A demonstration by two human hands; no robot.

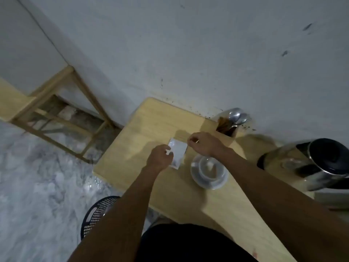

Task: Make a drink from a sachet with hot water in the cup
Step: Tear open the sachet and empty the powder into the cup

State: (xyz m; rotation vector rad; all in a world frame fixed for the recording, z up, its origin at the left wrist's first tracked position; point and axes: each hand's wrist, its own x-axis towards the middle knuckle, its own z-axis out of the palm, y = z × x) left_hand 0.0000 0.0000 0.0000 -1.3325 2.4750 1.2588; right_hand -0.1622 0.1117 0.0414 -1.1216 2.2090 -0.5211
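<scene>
Basket: black mesh basket (96,212) on the floor, nearest.
Cup: clear cup (210,170) on its saucer (198,178), on the bench (170,190).
Left hand (159,157): grip pinching the sachet (178,150) beside the cup.
Right hand (204,143): grip clenched at the sachet's far corner.
Kettle: steel kettle (319,167), right.
Holder: spoons (237,116), by the wall.

left hand (160,156) pinching sachet (178,151) | right hand (204,143) at its corner | cup (208,170) beside
</scene>
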